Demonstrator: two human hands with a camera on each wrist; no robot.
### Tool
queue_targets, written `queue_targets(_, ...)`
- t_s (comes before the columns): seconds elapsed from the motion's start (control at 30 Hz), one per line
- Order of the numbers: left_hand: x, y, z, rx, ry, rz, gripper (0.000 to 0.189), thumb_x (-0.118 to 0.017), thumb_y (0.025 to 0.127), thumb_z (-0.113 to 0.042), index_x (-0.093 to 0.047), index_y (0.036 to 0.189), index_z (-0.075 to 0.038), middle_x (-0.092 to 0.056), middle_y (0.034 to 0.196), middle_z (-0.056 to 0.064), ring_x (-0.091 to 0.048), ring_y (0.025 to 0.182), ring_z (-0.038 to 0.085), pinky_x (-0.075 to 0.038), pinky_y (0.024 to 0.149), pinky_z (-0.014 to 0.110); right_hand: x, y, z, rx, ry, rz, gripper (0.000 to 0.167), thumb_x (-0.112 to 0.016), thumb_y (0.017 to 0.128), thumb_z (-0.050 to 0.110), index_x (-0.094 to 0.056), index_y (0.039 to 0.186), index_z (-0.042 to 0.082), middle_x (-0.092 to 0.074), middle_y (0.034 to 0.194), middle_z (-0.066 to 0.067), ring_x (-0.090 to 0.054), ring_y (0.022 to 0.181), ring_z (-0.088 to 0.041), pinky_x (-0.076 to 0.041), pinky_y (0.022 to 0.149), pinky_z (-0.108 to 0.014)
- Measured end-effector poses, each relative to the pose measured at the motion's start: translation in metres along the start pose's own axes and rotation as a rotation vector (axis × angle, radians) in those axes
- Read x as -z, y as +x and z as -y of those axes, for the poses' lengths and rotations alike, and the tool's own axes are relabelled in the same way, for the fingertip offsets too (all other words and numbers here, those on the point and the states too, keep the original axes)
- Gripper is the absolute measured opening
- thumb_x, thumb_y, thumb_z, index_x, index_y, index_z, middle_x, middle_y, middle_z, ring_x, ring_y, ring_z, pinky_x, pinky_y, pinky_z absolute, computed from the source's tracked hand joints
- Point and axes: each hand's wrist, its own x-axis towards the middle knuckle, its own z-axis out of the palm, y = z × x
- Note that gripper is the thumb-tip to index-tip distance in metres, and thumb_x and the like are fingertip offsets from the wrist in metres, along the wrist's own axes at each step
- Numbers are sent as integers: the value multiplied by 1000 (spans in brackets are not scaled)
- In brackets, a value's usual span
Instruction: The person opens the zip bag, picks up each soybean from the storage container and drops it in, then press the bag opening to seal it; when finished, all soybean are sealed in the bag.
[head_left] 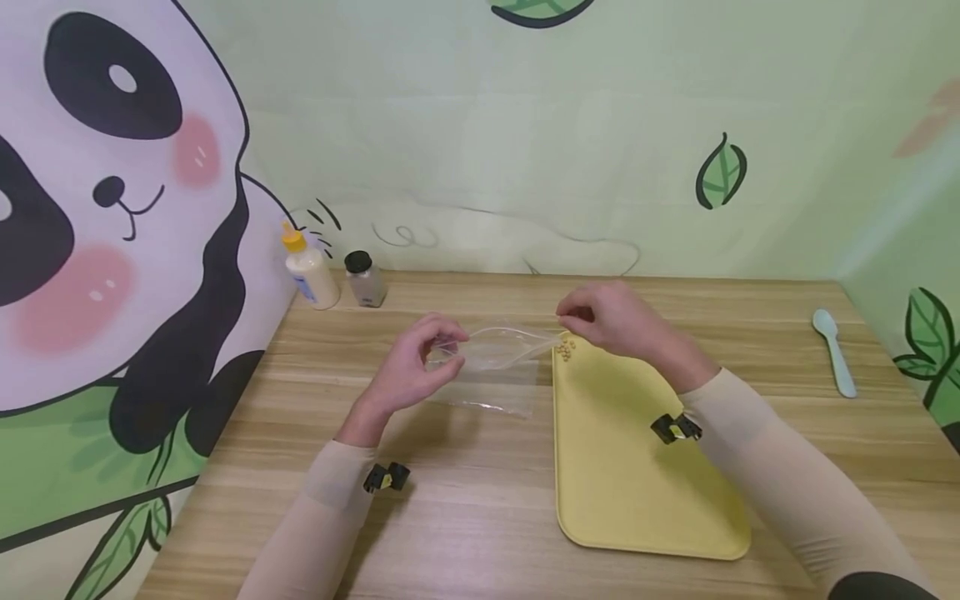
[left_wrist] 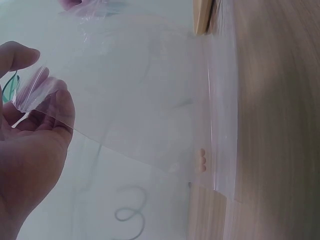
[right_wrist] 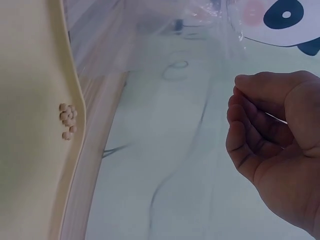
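Note:
In the head view my left hand (head_left: 415, 360) holds a clear zip-lock bag (head_left: 487, 387) by its left end, the mouth spread apart. The left wrist view shows its fingers pinching the bag's top corner, with a few small tan beans (left_wrist: 202, 161) near the bag's bottom edge. My right hand (head_left: 611, 317) is raised by the bag's right end, over the far left corner of a yellow tray (head_left: 645, 467). Its fingers curl and the thumb tip meets the index finger; nothing shows between them. Several beans (right_wrist: 67, 119) lie in that tray corner.
A pale blue spoon (head_left: 834, 354) lies at the right of the wooden table (head_left: 465, 517). At the back left stand a bottle with a yellow cap (head_left: 311, 271) and a small jar with a black lid (head_left: 366, 282). The panda-printed wall (head_left: 420, 150) rises behind.

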Motion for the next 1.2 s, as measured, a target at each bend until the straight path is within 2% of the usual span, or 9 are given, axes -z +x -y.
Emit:
queue_targets(0.23,1,0,0,-1,6,-2,25,-64,80,15,-60,105,12,-58,106,25,-55,92,14,-53,90,33,2,3,11,34,-9,-13,8,-70,88,13,-75,92,7,-73,89,-4,-65,76,-15,-56,67,-31)
queue_targets(0.47,2,0,-1,-13,16,-3,25,-63,80,15,-60,105,12,-58,106,25,-57,93,37,-53,89,33,0,6,19,91,2,-33,8,-71,87,11,-75,91,6,-72,85,-3,-61,70,-11,-53,62,-27)
queue_targets(0.53,2,0,1,-14,13,-2,25,-63,80,15,-60,104,12,-58,105,26,-56,94,43,-53,89,35,-1,6,21,114,8,-42,8,-71,87,11,-75,91,6,-72,85,-3,-60,70,-11,-53,62,-27)
queue_targets(0.63,1,1,10,-10,16,0,25,-64,80,15,-60,104,12,-57,104,26,-55,94,46,-53,89,38,-2,7,24,147,20,-56,7,-71,87,10,-74,90,6,-72,85,-2,-61,70,-11,-54,63,-27)
queue_targets(0.73,0,2,22,3,21,-3,27,-64,79,15,-61,105,11,-58,105,25,-56,94,43,-53,90,36,-4,8,29,175,27,-67,6,-71,86,10,-74,90,6,-71,84,-2,-61,70,-11,-54,62,-27)
queue_targets(0.9,0,1,33,-6,16,-10,28,-66,80,13,-62,107,6,-59,106,20,-57,94,25,-52,90,28,-8,8,35,192,32,-77,6,-70,87,12,-74,90,8,-69,83,0,-59,68,-9,-51,59,-24)
queue_targets(1.0,1,0,19,-15,20,-10,26,-66,80,13,-62,105,8,-59,104,19,-56,92,17,-53,89,31,-11,10,36,205,35,-89,7,-69,88,12,-74,90,8,-69,82,0,-58,66,-8,-50,57,-23)
queue_targets(1.13,1,-1,-1,-1,30,-7,25,-64,80,14,-61,104,11,-59,103,21,-55,91,14,-54,89,38,-13,11,37,222,35,-102,6,-70,87,11,-74,89,7,-69,81,0,-58,65,-8,-50,56,-22)
queue_targets(1.2,1,-1,-1,2,29,-7,25,-64,80,14,-61,105,10,-59,104,21,-55,92,14,-54,90,36,-12,11,38,219,36,-101,6,-70,87,11,-74,89,8,-69,81,1,-58,66,-8,-50,57,-22)
